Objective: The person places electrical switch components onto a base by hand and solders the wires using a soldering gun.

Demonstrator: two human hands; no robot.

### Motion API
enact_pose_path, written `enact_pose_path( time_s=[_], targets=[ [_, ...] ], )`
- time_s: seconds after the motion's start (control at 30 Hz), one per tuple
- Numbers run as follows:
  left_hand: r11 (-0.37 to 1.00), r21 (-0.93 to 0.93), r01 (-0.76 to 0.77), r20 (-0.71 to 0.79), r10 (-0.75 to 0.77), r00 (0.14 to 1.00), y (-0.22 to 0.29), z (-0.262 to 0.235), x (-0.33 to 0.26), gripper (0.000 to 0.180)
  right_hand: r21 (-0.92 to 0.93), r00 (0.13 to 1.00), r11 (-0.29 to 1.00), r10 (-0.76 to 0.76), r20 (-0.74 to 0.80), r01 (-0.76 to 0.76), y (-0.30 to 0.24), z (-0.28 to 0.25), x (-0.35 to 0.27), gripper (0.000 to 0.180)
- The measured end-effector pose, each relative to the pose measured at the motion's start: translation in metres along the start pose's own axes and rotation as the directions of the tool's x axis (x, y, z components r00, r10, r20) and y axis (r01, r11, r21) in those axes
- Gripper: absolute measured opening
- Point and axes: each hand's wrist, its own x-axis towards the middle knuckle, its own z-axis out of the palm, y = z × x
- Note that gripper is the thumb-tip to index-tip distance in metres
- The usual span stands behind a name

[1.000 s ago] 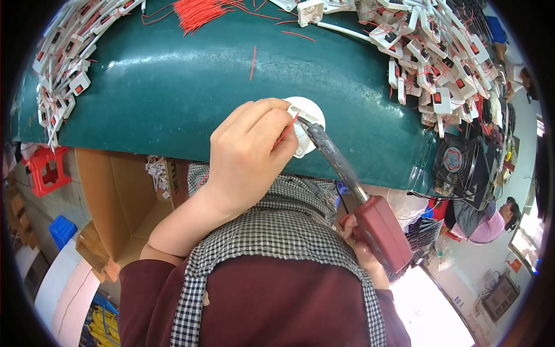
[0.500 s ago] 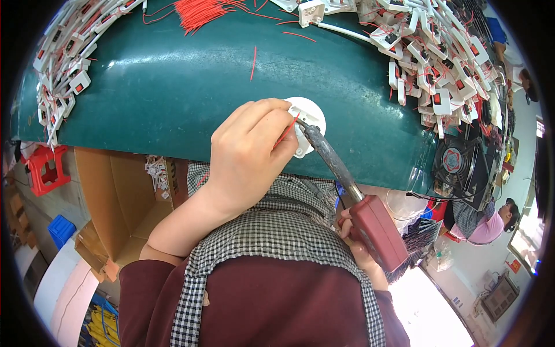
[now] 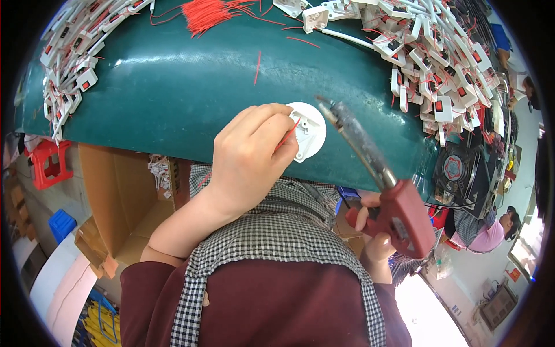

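Observation:
My left hand (image 3: 251, 151) is closed, pinching a short red wire (image 3: 288, 134) whose end lies over a round white plastic piece (image 3: 312, 124). That piece rests on the green table near its front edge, and my fingers cover its left side. In my right hand (image 3: 376, 222) is a dark red soldering gun (image 3: 400, 218) with a long grey metal barrel. Its tip points up and left, to the right of the white piece and apart from it. My fingers wrap the gun's grip and are partly hidden behind its body.
A bundle of red wires (image 3: 208, 16) lies at the back, with loose wires around it. White switch parts are heaped at the left (image 3: 75, 69) and right (image 3: 442, 75). A small fan (image 3: 454, 166) stands right. Below the table is an open cardboard box (image 3: 118, 202).
The soldering gun has moved right, its tip lifting away from the white piece. My left hand still pinches the red wire, almost unmoved.

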Motion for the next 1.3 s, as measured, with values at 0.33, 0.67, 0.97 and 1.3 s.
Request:
enact_pose_path(
  time_s=[0.33,0.67,0.97,1.3],
  targets=[
    [0.999,-0.007,-0.049,-0.022,0.049,0.999,-0.002,0.001,0.001,0.018,-0.347,0.919,0.857,-0.31,0.243,0.381,0.054,-0.034,-0.026,0.065],
    [0.998,0.003,-0.057,-0.038,0.057,0.998,-0.001,0.003,-0.001,0.018,-0.354,0.975,0.911,-0.175,0.134,0.212,0.046,-0.023,-0.027,0.083],
    [0.999,0.034,-0.021,-0.009,0.021,1.0,0.002,0.003,-0.001,0.015,-0.317,0.988,0.936,-0.143,0.056,0.153,0.02,-0.021,-0.029,0.066],
    [0.996,0.049,-0.068,0.002,0.068,0.998,0.0,0.001,0.003,0.017,0.106,0.923,0.965,-0.262,0.282,0.242,0.018,0.02,0.1,0.052]
  ],
)
